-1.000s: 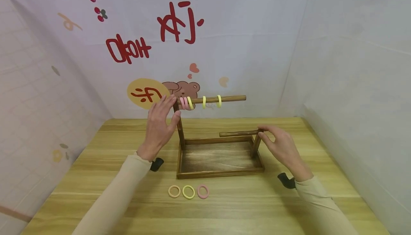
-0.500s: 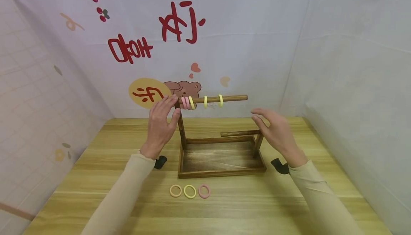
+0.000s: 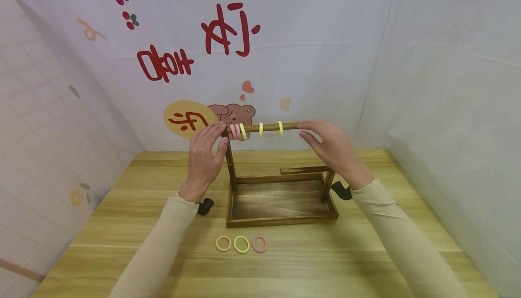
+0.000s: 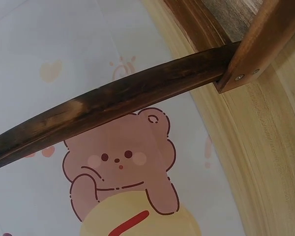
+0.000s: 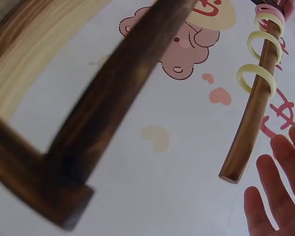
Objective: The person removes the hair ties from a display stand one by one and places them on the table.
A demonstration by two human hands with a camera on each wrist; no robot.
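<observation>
A brown wooden stand carries an upper rod (image 3: pixel 291 126) and a shorter lower rod (image 3: pixel 305 170). Two pink rings (image 3: pixel 235 131) hang at the upper rod's left end, followed rightward by three yellow rings (image 3: pixel 261 130), the first close to the pink pair. My left hand (image 3: pixel 203 158) rests its extended fingers at the top of the tall post (image 4: pixel 113 101). My right hand (image 3: pixel 335 149) is at the upper rod's free end; in the right wrist view its spread fingers (image 5: pixel 273 182) lie beside the rod, holding nothing.
On the table in front of the stand's tray (image 3: pixel 281 220) lie an orange ring (image 3: pixel 223 251), a yellow ring (image 3: pixel 242 252) and a pink ring (image 3: pixel 260 252). The short post (image 3: pixel 328 182) rises at the tray's right. A printed cloth (image 3: pixel 325 63) hangs behind.
My right hand has left the lower rod's post end and moved up and left to the upper rod's free end. The left hand stays at the tall post's top.
</observation>
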